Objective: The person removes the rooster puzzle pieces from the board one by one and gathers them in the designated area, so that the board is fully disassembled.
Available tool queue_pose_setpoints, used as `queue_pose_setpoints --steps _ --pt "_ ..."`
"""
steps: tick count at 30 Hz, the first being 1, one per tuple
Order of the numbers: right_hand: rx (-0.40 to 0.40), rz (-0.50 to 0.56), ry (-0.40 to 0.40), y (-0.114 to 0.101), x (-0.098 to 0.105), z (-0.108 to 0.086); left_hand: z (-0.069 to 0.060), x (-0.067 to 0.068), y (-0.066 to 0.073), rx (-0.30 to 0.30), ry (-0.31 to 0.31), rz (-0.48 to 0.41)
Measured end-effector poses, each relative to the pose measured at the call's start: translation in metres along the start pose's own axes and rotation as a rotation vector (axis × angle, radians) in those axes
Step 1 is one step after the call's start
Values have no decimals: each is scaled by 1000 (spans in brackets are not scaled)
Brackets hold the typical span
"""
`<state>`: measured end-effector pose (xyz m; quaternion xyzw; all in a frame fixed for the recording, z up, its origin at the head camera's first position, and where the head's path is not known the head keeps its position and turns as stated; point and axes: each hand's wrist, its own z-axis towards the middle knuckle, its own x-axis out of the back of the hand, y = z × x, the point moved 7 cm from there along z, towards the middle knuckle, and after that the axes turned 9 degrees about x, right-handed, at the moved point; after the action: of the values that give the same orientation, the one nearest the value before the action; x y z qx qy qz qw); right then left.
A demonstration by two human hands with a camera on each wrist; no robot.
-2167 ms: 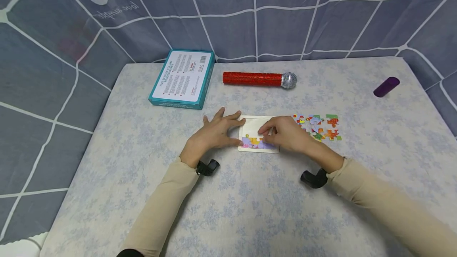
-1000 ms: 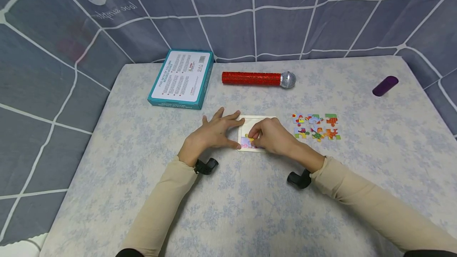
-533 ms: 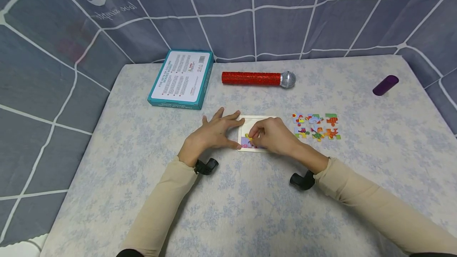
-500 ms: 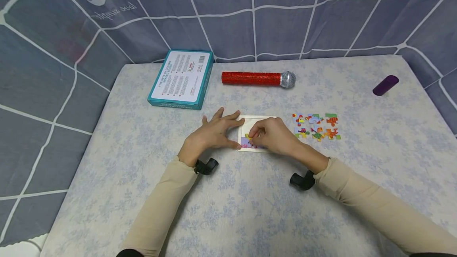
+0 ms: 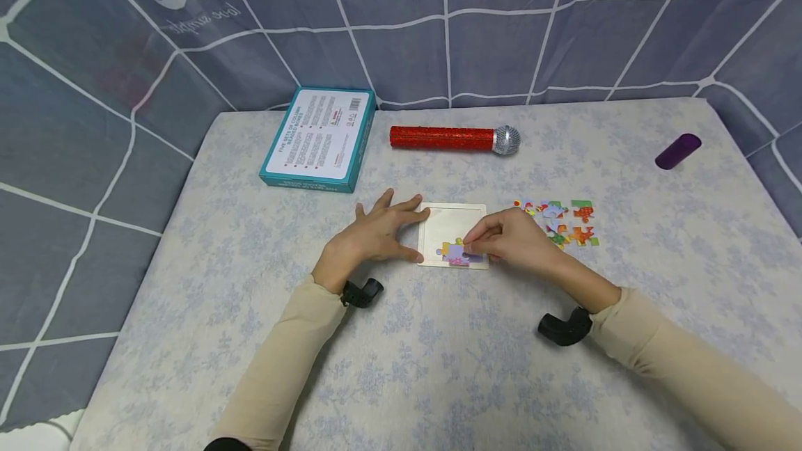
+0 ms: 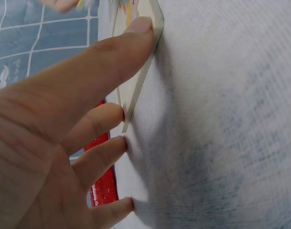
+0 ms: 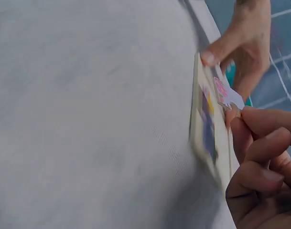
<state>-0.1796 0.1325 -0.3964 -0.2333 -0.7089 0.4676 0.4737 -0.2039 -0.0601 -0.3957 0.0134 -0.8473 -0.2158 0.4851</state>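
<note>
A shallow white puzzle tray (image 5: 441, 223) lies on the table in the head view. My left hand (image 5: 374, 230) has its fingers spread at the tray's left side, and its thumb (image 6: 140, 25) presses the near corner in the left wrist view. My right hand (image 5: 515, 236) pinches a purple puzzle piece (image 7: 225, 91) with pink flowers between thumb and forefinger, raised above the tray. Other yellow and purple pieces (image 7: 209, 126) sit along the tray's near edge, partly hidden by the held piece and my fingers.
Several loose puzzle pieces (image 5: 583, 235) lie right of the tray, some behind my right hand. Behind the tray is a red glitter microphone (image 5: 441, 137). A teal box (image 5: 318, 138) stands at the back left, and a purple cylinder (image 5: 679, 151) at the back right.
My right hand reached to the tray's lower left, then lifted the purple piece and moved right with it. The left hand has stayed at the tray's left side.
</note>
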Motion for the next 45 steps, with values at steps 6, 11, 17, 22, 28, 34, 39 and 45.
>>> queue_pose_setpoints --steps 6,11,17,22,28,34,39,45 --pt "-87 -33 28 21 27 -32 -1 1 -1 -1 11 -7" --pt "-132 -50 45 34 43 -53 -1 2 -2 -9 12 -17" --pt "-145 -85 59 41 54 -67 -1 1 -3 -4 8 -16" --pt "-153 -101 58 43 58 -70 -1 0 -3 -2 1 -19" --pt "-160 -174 52 46 62 -69 -2 0 -2 -5 1 -24" --pt "-150 -249 57 44 65 -67 -1 0 -1 -10 9 -20" --pt "-124 -290 63 40 64 -66 -1 -1 -1 -7 7 -26" --pt "-123 -320 83 40 65 -65 0 -1 0 -4 10 -23"
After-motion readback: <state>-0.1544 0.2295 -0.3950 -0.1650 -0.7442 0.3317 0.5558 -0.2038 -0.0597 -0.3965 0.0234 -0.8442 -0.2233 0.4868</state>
